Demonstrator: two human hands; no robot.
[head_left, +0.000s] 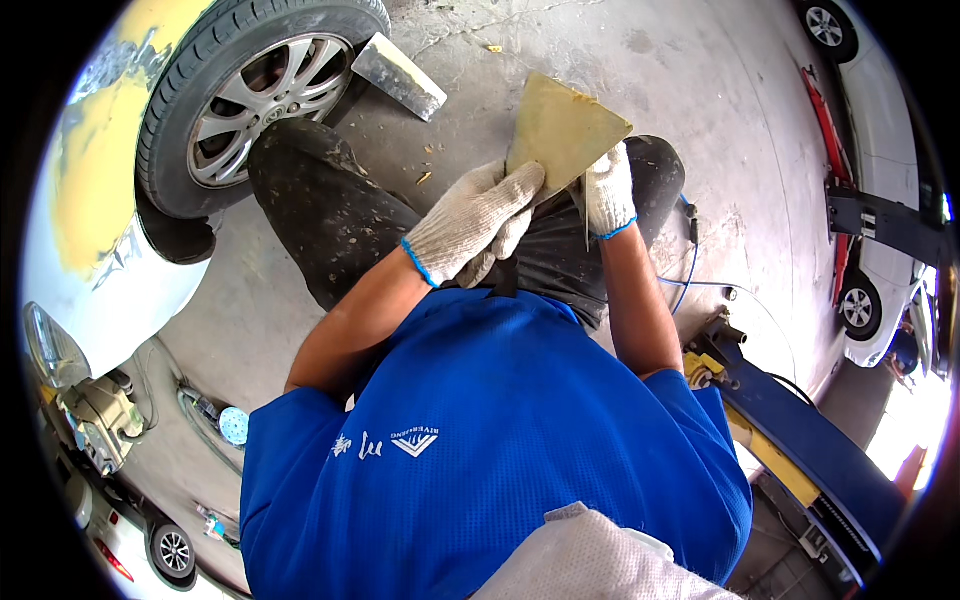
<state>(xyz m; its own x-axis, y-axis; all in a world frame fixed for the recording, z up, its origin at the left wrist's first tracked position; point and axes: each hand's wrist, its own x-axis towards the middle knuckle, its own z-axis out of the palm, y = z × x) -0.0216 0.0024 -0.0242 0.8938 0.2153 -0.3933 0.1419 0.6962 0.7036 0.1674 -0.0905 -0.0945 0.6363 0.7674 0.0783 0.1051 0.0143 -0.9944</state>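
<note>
My left hand [480, 215], in a knit glove with blue cuff, grips a translucent yellowish flat spreader [560, 125] with its thumb on the face. My right hand [610, 190], gloved alike, is closed at the spreader's right side, partly behind it, on what looks like a thin second blade; exactly what it holds is hard to make out. Both hands are above my dark, stained trousers. A grey rectangular plate [398, 78] with smeared material lies on the floor beside the tire [172, 120] of a car whose panel [95, 170] bears yellow filler patches.
A blue-and-yellow lift [800, 450] stands at right, with another white car [880, 120] beyond. A round sander [232, 425], hoses and equipment [100, 410] are on the lower left, near another car [135, 550]. A blue hose [690, 270] crosses the floor at my right.
</note>
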